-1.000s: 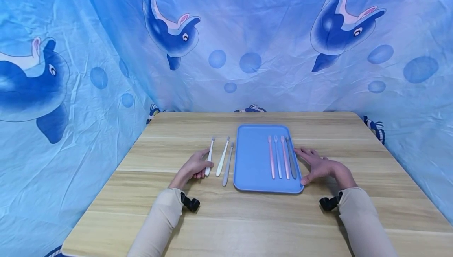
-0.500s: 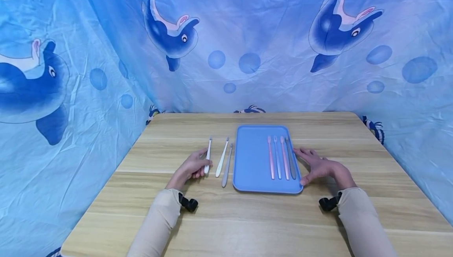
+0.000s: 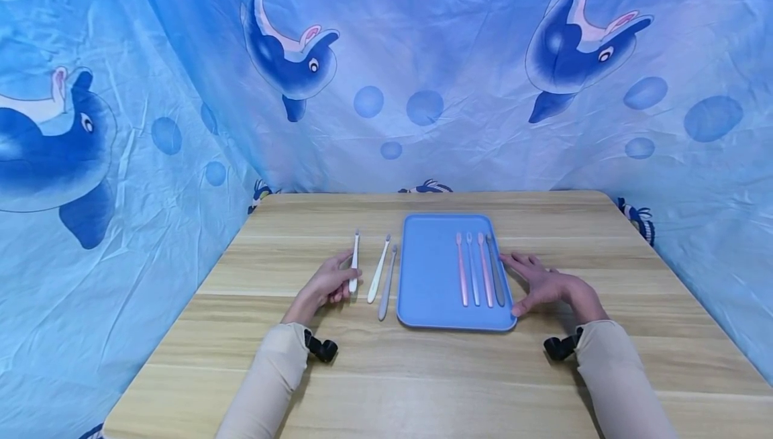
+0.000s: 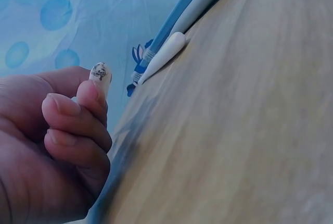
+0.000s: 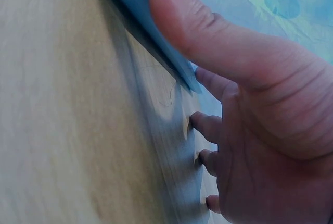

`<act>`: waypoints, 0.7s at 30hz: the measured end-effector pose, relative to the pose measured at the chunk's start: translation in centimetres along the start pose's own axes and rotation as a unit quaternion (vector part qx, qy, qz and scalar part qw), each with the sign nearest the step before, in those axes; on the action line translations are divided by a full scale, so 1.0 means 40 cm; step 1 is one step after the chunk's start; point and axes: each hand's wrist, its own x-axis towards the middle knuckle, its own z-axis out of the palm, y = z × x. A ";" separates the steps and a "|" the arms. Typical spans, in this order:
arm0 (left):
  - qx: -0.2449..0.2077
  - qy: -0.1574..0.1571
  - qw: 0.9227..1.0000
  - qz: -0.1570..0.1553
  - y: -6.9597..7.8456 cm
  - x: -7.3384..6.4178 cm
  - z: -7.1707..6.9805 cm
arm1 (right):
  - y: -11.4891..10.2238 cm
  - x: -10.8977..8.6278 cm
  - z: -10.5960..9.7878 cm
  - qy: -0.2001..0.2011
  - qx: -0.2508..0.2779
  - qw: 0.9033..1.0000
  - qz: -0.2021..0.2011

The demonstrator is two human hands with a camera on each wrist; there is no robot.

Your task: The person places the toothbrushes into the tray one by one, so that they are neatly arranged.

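Note:
A white toothbrush (image 3: 353, 268) points its head away from me, its handle pinched between the thumb and fingers of my left hand (image 3: 329, 280). In the left wrist view the handle end of that toothbrush (image 4: 101, 72) pokes out above the curled fingers. Just right of this hand, a cream toothbrush (image 3: 378, 271) and a grey toothbrush (image 3: 388, 286) lie on the table. At the blue tray's (image 3: 427, 318) right side, my right hand (image 3: 543, 284) spreads its fingers, with the thumb at the near corner. In the right wrist view the thumb touches the tray's edge (image 5: 145, 23).
Several toothbrushes lie side by side in the tray's right half: a pink toothbrush (image 3: 462, 271), a blue one, another pink one and a dark grey toothbrush (image 3: 496, 274). The wooden table (image 3: 423, 385) meets a dolphin-print blue curtain (image 3: 398, 56) at the back and sides.
My left hand has lifted the white toothbrush a little, shifting it slightly left and away from me. The right hand and the tray have stayed in place.

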 end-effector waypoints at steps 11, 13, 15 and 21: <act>-0.005 0.003 1.000 -0.006 0.023 0.001 0.011 | -0.002 -0.003 -0.005 -0.001 0.007 1.000 0.004; -0.007 0.001 1.000 -0.005 0.028 0.001 0.016 | -0.003 -0.003 -0.005 0.000 0.008 1.000 0.005; -0.007 -0.002 1.000 -0.002 0.032 0.001 0.019 | -0.004 -0.004 -0.005 0.001 0.008 1.000 0.004; -0.007 -0.011 1.000 0.005 0.040 -0.002 0.030 | -0.003 -0.002 -0.002 0.003 0.005 1.000 0.002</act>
